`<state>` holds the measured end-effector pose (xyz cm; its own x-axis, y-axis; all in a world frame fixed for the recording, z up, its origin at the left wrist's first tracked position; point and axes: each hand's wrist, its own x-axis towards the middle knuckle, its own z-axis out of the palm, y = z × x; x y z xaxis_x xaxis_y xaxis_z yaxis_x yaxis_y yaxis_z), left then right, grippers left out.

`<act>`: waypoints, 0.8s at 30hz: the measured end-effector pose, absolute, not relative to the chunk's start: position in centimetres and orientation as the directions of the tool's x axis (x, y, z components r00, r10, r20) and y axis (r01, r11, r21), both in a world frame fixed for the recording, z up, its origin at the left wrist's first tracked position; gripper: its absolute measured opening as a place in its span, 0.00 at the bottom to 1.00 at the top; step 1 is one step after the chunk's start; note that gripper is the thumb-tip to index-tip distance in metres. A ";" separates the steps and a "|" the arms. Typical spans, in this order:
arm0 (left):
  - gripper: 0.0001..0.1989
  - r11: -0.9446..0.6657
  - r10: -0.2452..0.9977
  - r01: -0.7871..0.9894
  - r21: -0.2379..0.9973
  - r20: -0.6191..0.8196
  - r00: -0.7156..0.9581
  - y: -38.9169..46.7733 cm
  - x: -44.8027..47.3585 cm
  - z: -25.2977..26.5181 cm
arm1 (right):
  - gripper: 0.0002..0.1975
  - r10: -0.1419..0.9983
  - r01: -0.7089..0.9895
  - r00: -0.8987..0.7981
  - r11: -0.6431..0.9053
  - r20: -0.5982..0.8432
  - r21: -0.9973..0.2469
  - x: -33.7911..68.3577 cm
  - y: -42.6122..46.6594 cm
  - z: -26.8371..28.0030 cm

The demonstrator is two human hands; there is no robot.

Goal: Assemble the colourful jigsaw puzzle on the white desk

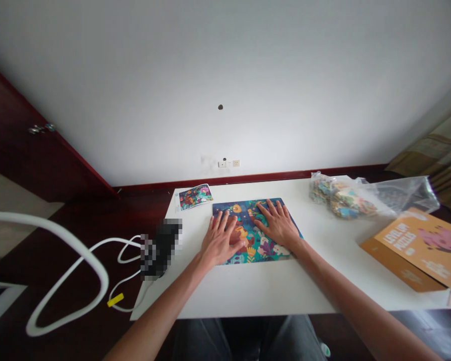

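Observation:
A colourful jigsaw puzzle (253, 228) with animals and plants lies flat on the white table in front of me, its pieces forming one rectangle. My left hand (221, 238) rests flat on its left part, fingers spread. On the upper right part lies my right hand (280, 223), palm down with the fingers apart. Neither hand holds anything. Parts of the picture are hidden under both palms. Beyond the puzzle to the left is a printed picture sheet (195, 196) with similar artwork, one edge slightly curled.
Clear plastic bags (346, 198) of loose puzzle pieces lie at the back right of the white table (263, 291). An orange puzzle box (417, 250) stands at the right edge. A blurred black object (161, 248) with a white cable (97, 260) sits at the left edge.

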<state>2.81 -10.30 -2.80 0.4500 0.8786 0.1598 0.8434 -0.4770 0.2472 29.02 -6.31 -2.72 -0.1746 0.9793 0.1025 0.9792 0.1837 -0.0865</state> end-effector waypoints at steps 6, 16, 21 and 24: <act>0.41 -0.548 0.836 0.801 0.242 0.158 0.525 -10.1 3.7 -2.6 | 0.39 0.978 0.980 -0.171 0.182 0.122 -0.084 28.9 -6.4 -3.0; 0.34 -0.509 0.858 0.789 0.343 0.133 0.496 -8.4 4.8 -0.9 | 0.22 0.903 0.793 -0.220 0.385 0.369 -0.472 31.8 -10.4 0.9; 0.30 -0.605 0.781 0.722 0.335 0.074 0.620 -5.4 5.3 0.8 | 0.18 0.815 0.862 -0.069 0.339 0.576 -0.377 39.5 -18.1 5.6; 0.29 -0.626 0.767 0.706 0.331 0.099 0.634 -4.1 5.7 0.8 | 0.20 0.711 0.938 0.091 0.174 0.697 -0.300 48.3 -21.1 7.1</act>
